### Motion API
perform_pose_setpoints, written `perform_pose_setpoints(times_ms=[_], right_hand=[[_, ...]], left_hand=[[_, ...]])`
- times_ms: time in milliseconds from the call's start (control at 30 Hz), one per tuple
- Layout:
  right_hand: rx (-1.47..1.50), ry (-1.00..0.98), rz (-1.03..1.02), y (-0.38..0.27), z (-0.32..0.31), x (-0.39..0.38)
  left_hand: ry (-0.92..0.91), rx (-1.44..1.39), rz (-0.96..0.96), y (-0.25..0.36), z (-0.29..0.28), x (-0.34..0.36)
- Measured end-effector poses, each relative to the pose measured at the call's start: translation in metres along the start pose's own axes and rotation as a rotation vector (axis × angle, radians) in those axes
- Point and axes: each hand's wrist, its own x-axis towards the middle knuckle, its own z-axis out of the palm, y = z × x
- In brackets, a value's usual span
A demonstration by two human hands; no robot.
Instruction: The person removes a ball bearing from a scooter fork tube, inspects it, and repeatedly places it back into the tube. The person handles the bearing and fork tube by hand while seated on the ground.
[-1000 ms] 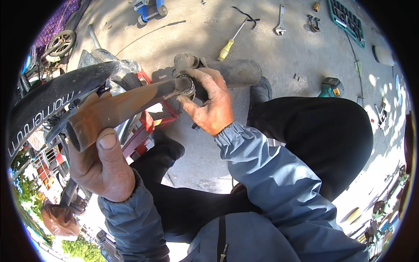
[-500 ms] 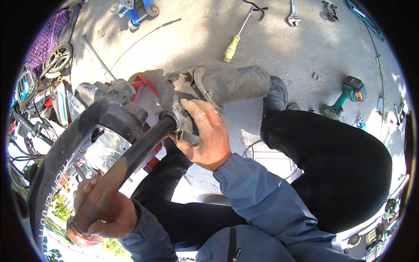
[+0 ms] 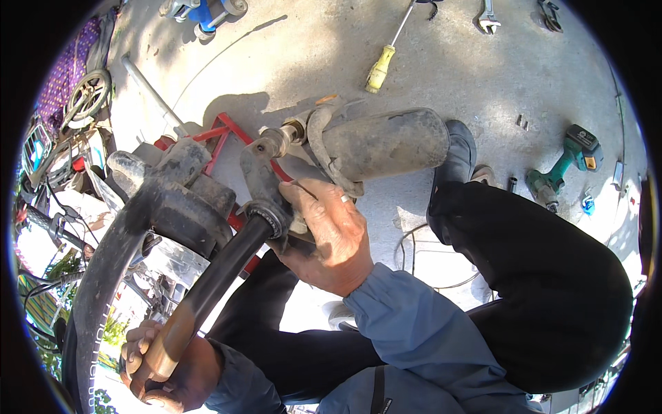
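Since the earlier picture the view has shifted a little lower, and the long black bar (image 3: 207,290) now runs steeper, from the low left up to the middle. The left hand (image 3: 165,369) has stayed at its brown, rust-coloured lower end, fingers wrapped tight around it. The upper end of the bar carries a ribbed metal ring that sits on a dirty grey metal fitting (image 3: 265,186) in the middle of the picture.

The right hand (image 3: 327,238) lies on this joint, fingers curled around the fitting just beside the ring, and it covers the part below. A dusty grey cylinder (image 3: 383,145), round and matte, lies crosswise just behind the hand and joins the fitting by a short bolt.

A black rubber tyre (image 3: 103,276) curves along the left side, near the bar. A red metal frame (image 3: 224,131) stands under the parts on the rough concrete floor (image 3: 469,76). Farther away lie 1 yellow-handled screwdriver (image 3: 380,65), a few wrenches at the top edge and a green cordless drill (image 3: 562,165) to the right. The person's black-trousered knee (image 3: 545,276) fills the right side.
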Motion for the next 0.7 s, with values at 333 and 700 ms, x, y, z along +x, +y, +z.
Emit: perform_pose_setpoints(times_ms=[333,700], right_hand=[[0.262,-0.063,0.094,-0.004,-0.012,0.005],[0.345,-0.001,0.18,0.001,-0.005,0.011]], left_hand=[[-0.017,-0.087,-0.029,-0.001,0.002,0.002],[0.037,0.109,0.118,-0.011,0.017,0.013]])
